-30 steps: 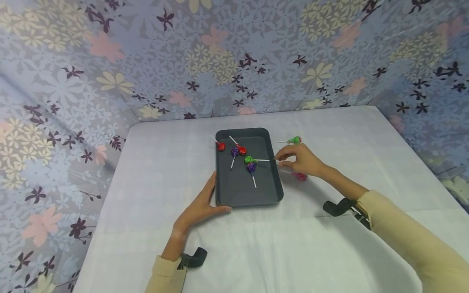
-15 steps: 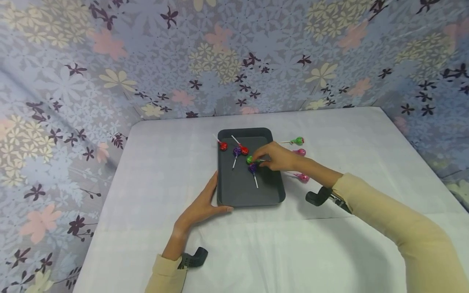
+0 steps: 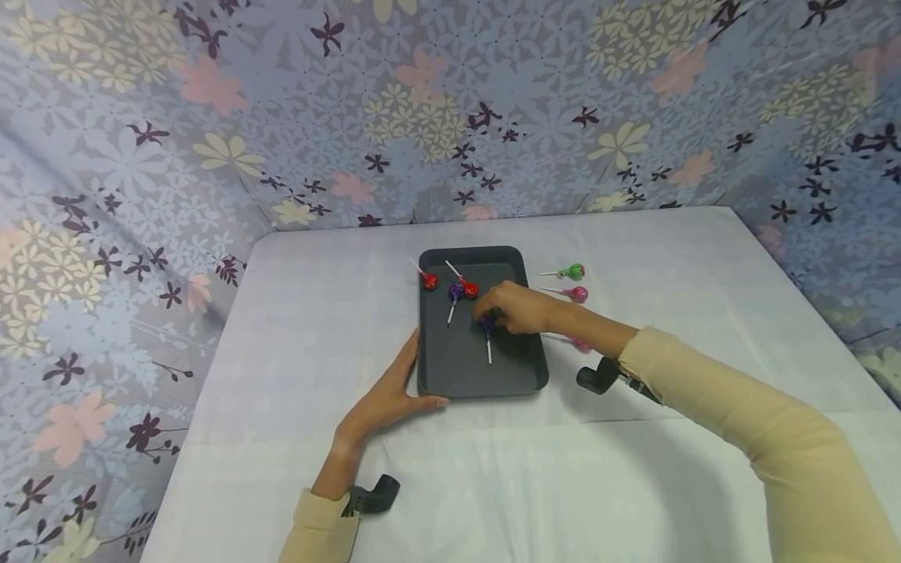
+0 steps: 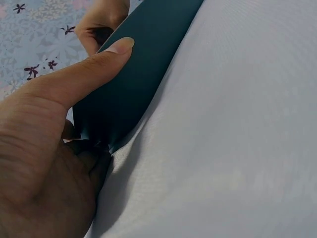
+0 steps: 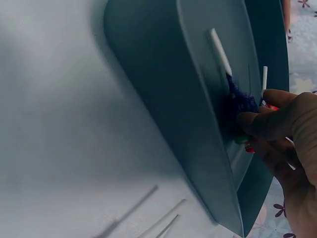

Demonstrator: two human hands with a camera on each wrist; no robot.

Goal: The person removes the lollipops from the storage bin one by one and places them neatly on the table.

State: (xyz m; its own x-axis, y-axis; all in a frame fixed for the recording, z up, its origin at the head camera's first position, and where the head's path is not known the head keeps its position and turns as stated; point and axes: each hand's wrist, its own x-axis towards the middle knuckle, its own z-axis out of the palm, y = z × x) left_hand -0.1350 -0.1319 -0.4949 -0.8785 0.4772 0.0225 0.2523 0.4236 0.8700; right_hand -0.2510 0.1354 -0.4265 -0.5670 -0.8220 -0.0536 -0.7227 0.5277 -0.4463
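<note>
Left hand [image 4: 47,131] against dark tray [image 4: 143,59] on cloth [image 4: 213,139]

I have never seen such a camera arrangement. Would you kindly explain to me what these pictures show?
There is no robot, only a person's two bare hands. The wide picture comes from a camera on the head; the close ones come from small wrist cameras. On a white cloth stands a grey tray with red lollipops and purple lollipops inside; one green lollipop and two pink lollipops lie beside it. The left hand rests against a near corner of the grey tray. The right hand seems to pinch a purple one inside, with a green one partly hidden.
</note>
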